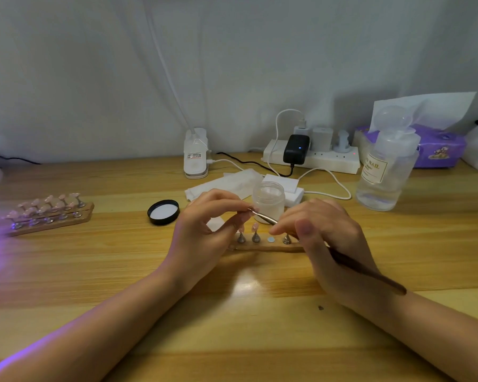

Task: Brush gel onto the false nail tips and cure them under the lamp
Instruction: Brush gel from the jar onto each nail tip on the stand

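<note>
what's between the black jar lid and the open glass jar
In the head view, the left hand sits between the round black jar lid and the open frosted glass jar, its fingers pinching a small nail tip; bare wooden table surrounds it.

a thin brush (pixel 364 271) with a dark brownish handle and a silvery ferrule lies slanted, its metal front end (pixel 264 218) reaching up-left to a pale pink nail tip (pixel 253 210) held above the table. below it a light wooden holder strip (pixel 262 247) lies flat and carries 3 small metal stands; the 2 left ones bear upright pink tips (pixel 255 227), and a bare round pad (pixel 271 239) shows between stands. an open frosted gel jar (pixel 268 201) stands just behind, its black lid (pixel 163 212) inside-up to the left. far left, 2 more strips (pixel 49 215) hold rows of pink tips in violet light
</note>
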Demonstrator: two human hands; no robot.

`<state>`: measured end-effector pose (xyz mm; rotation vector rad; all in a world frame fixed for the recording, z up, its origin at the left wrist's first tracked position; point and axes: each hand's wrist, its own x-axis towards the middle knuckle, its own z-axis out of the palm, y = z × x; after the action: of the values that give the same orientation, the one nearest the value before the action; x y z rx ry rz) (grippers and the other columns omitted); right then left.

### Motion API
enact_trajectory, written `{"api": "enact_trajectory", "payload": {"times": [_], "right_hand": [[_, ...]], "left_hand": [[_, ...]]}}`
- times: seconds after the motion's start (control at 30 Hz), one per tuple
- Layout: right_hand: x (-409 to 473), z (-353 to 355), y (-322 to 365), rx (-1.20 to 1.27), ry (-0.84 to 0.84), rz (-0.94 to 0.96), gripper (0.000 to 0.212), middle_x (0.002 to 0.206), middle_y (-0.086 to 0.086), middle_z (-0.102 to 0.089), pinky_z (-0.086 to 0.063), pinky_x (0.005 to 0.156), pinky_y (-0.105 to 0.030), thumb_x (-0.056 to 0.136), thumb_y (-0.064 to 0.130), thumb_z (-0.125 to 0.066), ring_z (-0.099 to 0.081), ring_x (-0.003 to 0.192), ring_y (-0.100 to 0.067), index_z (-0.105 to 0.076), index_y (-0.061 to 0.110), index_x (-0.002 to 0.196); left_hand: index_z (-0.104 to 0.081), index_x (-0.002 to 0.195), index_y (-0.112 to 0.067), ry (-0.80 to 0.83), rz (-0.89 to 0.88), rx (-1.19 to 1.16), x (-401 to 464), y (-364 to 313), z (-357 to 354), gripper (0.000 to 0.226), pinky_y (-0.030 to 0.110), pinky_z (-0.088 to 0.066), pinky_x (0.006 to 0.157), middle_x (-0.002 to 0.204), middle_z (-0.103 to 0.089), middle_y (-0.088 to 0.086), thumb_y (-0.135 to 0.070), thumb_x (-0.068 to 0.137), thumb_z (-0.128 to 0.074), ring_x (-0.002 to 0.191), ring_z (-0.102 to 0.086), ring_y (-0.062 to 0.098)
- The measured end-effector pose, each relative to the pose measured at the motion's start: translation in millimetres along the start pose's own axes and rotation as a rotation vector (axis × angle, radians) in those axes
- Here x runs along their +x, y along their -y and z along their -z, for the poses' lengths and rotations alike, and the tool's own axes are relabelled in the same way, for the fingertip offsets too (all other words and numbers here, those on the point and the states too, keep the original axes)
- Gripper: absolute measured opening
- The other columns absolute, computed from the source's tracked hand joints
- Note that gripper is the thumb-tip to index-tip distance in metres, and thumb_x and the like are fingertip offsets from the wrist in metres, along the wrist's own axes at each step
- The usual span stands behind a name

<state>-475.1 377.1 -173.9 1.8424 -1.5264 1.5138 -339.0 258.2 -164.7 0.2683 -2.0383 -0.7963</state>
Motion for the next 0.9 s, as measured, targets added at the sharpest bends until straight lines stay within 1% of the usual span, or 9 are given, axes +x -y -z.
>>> {"api": "enact_trajectory", "payload": {"times": [0.07,0.17,0.23,0.33,0.4,0.57,0.63,0.77,0.9], "right_hand": [[-0.9,1.6,-0.6,0.025,-0.025,-0.073,0.056,0.076,0.010,-0.065,-0.041,0.080,-0.035,0.099,0.038,-0.024,-0.059,0.080,-0.004,-0.069,0.014,0.077],[-0.8,3.7,-0.9,0.068,-0.049,-0.163,0.043,0.075,0.013,-0.063,-0.044,0.077,-0.040,0.096,0.031,-0.028,-0.058,0.079,-0.004,-0.065,0.021,0.076],[0.8,3.8,0.3,0.058,-0.040,-0.131,0.046,0.076,0.015,-0.062,-0.044,0.078,-0.040,0.098,0.035,-0.027,-0.058,0.079,-0.003,-0.065,0.020,0.077],[0.5,1.3,1.9,0.004,0.003,0.004,0.057,0.076,0.007,-0.065,-0.042,0.077,-0.036,0.100,0.037,-0.023,-0.059,0.079,-0.006,-0.069,0.011,0.077],[-0.2,1.0,1.0,-0.006,0.011,0.013,0.058,0.075,0.005,-0.066,-0.042,0.076,-0.036,0.100,0.037,-0.023,-0.059,0.080,-0.005,-0.070,0.010,0.076],[-0.6,4.0,-0.8,0.131,-0.039,-0.221,0.040,0.078,0.016,-0.063,-0.047,0.075,-0.049,0.095,0.030,-0.030,-0.060,0.081,-0.005,-0.065,0.021,0.078],[1.2,3.4,0.2,0.128,-0.042,-0.189,0.038,0.077,0.015,-0.062,-0.047,0.073,-0.049,0.096,0.032,-0.029,-0.060,0.080,-0.005,-0.062,0.025,0.078],[0.3,0.1,2.0,0.059,0.004,-0.017,0.056,0.075,0.007,-0.064,-0.044,0.073,-0.040,0.100,0.037,-0.023,-0.060,0.078,-0.006,-0.068,0.012,0.077],[-0.8,3.5,0.6,0.170,0.000,-0.198,0.039,0.078,0.012,-0.064,-0.047,0.075,-0.041,0.095,0.034,-0.030,-0.060,0.080,-0.005,-0.064,0.024,0.078]], "left_hand": [[-0.070,0.094,-0.009,-0.006,0.003,-0.005,-0.3,-0.4,0.0,0.018,0.026,-0.048,0.073,0.085,-0.064,0.003,-0.007,0.076,-0.066,0.081,-0.060,0.017],[-0.070,0.093,-0.010,-0.010,0.006,-0.004,-0.8,-1.3,0.7,0.019,0.028,-0.048,0.073,0.084,-0.064,0.004,-0.013,0.076,-0.065,0.082,-0.059,0.017],[-0.070,0.093,-0.010,-0.011,0.009,-0.005,-1.0,-1.6,0.7,0.019,0.029,-0.049,0.073,0.085,-0.064,0.005,-0.013,0.075,-0.065,0.082,-0.059,0.018],[-0.070,0.094,-0.008,-0.010,0.005,0.005,-0.8,-0.9,0.6,0.020,0.032,-0.050,0.073,0.085,-0.064,0.005,-0.008,0.075,-0.065,0.082,-0.060,0.020],[-0.069,0.095,-0.008,-0.007,-0.002,0.009,-0.7,-0.7,0.5,0.021,0.030,-0.050,0.073,0.086,-0.063,0.004,-0.006,0.075,-0.066,0.082,-0.060,0.019],[-0.070,0.093,-0.010,-0.018,-0.003,-0.006,-0.3,-0.8,0.0,0.018,0.028,-0.050,0.072,0.085,-0.063,0.004,-0.010,0.075,-0.066,0.080,-0.060,0.018],[-0.070,0.092,-0.009,-0.017,-0.007,0.005,-0.7,0.2,0.2,0.018,0.029,-0.050,0.072,0.085,-0.063,0.003,-0.005,0.075,-0.068,0.080,-0.060,0.019],[-0.069,0.094,-0.011,-0.006,-0.011,0.023,0.0,2.6,0.1,0.023,0.032,-0.050,0.073,0.087,-0.063,0.002,0.002,0.074,-0.069,0.081,-0.060,0.020],[-0.070,0.093,-0.009,-0.011,-0.010,0.008,-0.9,2.8,0.8,0.022,0.031,-0.050,0.073,0.087,-0.063,0.004,0.003,0.075,-0.068,0.082,-0.060,0.019]]}}
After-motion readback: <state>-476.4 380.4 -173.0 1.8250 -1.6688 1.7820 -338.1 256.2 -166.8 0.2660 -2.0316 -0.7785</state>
